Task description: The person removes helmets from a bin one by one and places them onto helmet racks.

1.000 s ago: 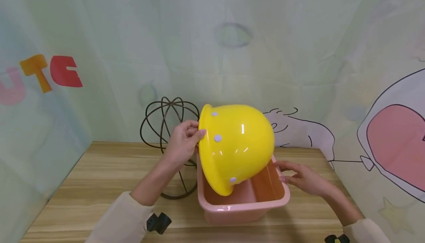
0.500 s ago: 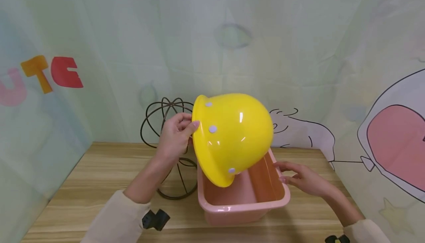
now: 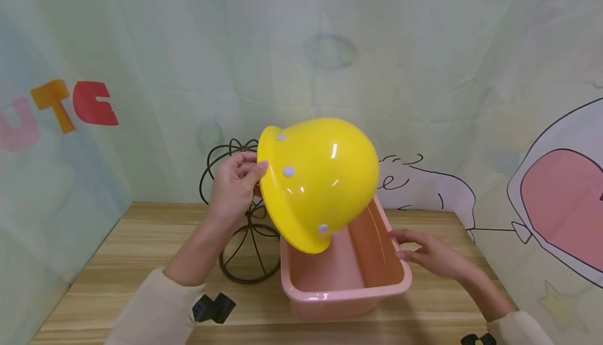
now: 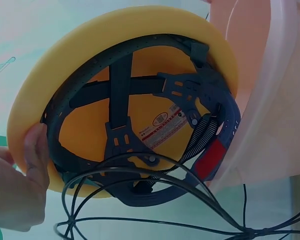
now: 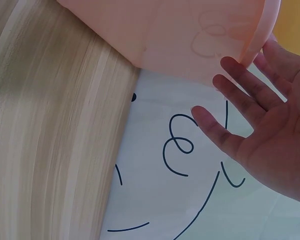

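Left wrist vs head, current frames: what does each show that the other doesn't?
Left wrist only: the inside of the helmet, with its dark harness, a printed label and a red patch.

Head only: the domed outer shell with its pale studs, plus an orange letter T on the backdrop.

Both: the left hand gripping the brim, the wire stand and the pink bin.

Pink "U" (image 3: pixel 19 142), orange "T" (image 3: pixel 57 103) on backdrop (image 3: pixel 264 73), illegible label (image 4: pixel 162 129) inside helmet (image 3: pixel 325 177)
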`<act>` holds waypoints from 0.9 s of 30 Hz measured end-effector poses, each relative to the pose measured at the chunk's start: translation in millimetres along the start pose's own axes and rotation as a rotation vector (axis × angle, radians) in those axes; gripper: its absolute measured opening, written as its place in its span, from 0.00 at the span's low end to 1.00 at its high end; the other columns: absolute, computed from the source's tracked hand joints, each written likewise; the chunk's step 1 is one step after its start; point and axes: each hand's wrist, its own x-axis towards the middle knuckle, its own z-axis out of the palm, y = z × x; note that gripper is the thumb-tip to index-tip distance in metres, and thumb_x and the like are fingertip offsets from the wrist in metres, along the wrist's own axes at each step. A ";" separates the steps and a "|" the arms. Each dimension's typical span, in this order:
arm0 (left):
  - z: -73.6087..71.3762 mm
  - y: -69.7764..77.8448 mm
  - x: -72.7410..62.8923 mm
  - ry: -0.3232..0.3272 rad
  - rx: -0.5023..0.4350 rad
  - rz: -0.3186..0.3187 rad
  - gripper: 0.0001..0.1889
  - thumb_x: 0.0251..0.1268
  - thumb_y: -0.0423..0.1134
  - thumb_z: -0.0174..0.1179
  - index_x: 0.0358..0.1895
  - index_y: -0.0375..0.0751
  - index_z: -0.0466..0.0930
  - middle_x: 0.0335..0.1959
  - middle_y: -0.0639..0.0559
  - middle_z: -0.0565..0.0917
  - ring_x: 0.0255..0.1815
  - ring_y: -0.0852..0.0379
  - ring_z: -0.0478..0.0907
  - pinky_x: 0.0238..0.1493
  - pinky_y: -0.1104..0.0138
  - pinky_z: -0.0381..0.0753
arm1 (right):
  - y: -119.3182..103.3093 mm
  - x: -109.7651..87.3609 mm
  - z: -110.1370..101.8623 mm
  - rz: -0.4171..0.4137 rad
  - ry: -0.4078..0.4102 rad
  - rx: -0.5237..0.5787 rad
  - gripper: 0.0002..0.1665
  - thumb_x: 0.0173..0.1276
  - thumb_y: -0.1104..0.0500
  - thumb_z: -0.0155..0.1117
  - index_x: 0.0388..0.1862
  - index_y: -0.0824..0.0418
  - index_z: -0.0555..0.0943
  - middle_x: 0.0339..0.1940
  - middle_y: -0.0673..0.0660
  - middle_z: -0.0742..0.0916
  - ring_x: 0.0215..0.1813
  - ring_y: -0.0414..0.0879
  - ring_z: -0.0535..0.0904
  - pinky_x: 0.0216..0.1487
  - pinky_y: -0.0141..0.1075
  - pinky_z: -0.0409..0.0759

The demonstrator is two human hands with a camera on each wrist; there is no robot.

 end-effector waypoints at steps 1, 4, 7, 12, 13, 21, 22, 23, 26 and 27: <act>-1.1 0.3 0.2 0.004 -0.006 0.004 0.13 0.68 0.34 0.50 0.50 0.27 0.69 0.37 0.39 0.80 0.27 0.58 0.79 0.29 0.70 0.80 | 0.1 -0.1 0.0 0.002 0.000 -0.003 0.27 0.66 0.54 0.58 0.61 0.65 0.69 0.53 0.61 0.78 0.54 0.57 0.72 0.46 0.42 0.79; -4.3 1.3 0.6 0.019 -0.029 0.014 0.13 0.68 0.34 0.50 0.50 0.27 0.69 0.36 0.41 0.81 0.28 0.58 0.79 0.29 0.70 0.80 | 0.3 -0.1 0.2 0.002 0.003 -0.012 0.27 0.66 0.54 0.58 0.61 0.64 0.69 0.53 0.61 0.79 0.54 0.56 0.72 0.46 0.42 0.79; -7.0 2.0 0.7 0.047 -0.037 0.015 0.14 0.68 0.34 0.51 0.49 0.27 0.70 0.35 0.44 0.81 0.29 0.58 0.79 0.30 0.71 0.80 | 0.1 -0.2 0.4 0.002 0.006 -0.020 0.27 0.66 0.53 0.58 0.61 0.64 0.70 0.52 0.60 0.79 0.54 0.55 0.72 0.46 0.42 0.78; -12.2 2.7 0.2 0.102 -0.044 0.011 0.13 0.67 0.34 0.51 0.48 0.26 0.70 0.32 0.50 0.81 0.29 0.59 0.79 0.31 0.71 0.80 | -0.3 -0.5 0.7 0.002 0.008 -0.029 0.27 0.66 0.53 0.58 0.61 0.64 0.70 0.52 0.60 0.79 0.54 0.54 0.73 0.46 0.40 0.78; -13.4 2.8 0.1 0.111 -0.051 0.010 0.13 0.67 0.34 0.52 0.48 0.26 0.69 0.31 0.52 0.80 0.29 0.60 0.79 0.31 0.71 0.80 | -0.3 -0.5 0.7 0.002 0.009 -0.030 0.27 0.66 0.53 0.58 0.61 0.64 0.70 0.52 0.60 0.79 0.54 0.53 0.73 0.46 0.40 0.78; -23.9 4.3 0.3 0.150 -0.149 0.010 0.15 0.66 0.33 0.52 0.50 0.24 0.68 0.30 0.56 0.81 0.30 0.60 0.80 0.32 0.71 0.80 | -0.1 0.1 0.3 0.015 0.009 -0.023 0.27 0.65 0.53 0.59 0.60 0.64 0.70 0.51 0.60 0.79 0.53 0.54 0.73 0.45 0.38 0.78; -25.1 4.7 0.4 0.152 -0.158 0.011 0.16 0.66 0.34 0.52 0.50 0.24 0.68 0.30 0.55 0.81 0.30 0.60 0.81 0.33 0.71 0.81 | 0.1 0.2 0.2 0.015 0.010 -0.027 0.27 0.65 0.53 0.59 0.60 0.64 0.70 0.51 0.60 0.79 0.53 0.54 0.73 0.45 0.38 0.79; -26.2 4.9 0.7 0.155 -0.164 0.011 0.16 0.66 0.34 0.52 0.51 0.24 0.68 0.30 0.55 0.81 0.31 0.60 0.81 0.33 0.71 0.81 | 0.3 0.3 0.2 0.014 0.010 -0.028 0.27 0.65 0.54 0.59 0.60 0.64 0.70 0.51 0.60 0.79 0.53 0.54 0.73 0.45 0.38 0.79; -29.4 5.8 1.5 0.171 -0.192 0.004 0.16 0.66 0.34 0.53 0.50 0.25 0.68 0.31 0.55 0.81 0.32 0.60 0.81 0.35 0.71 0.80 | 1.1 0.6 0.3 0.001 0.013 -0.038 0.27 0.65 0.54 0.59 0.60 0.64 0.70 0.51 0.60 0.80 0.53 0.52 0.73 0.44 0.38 0.79; -30.4 6.0 1.8 0.178 -0.207 0.003 0.15 0.66 0.34 0.53 0.50 0.25 0.68 0.31 0.54 0.81 0.32 0.60 0.81 0.35 0.71 0.80 | 1.3 0.7 0.4 -0.004 0.014 -0.041 0.27 0.65 0.54 0.59 0.60 0.64 0.70 0.51 0.60 0.80 0.53 0.51 0.73 0.44 0.37 0.79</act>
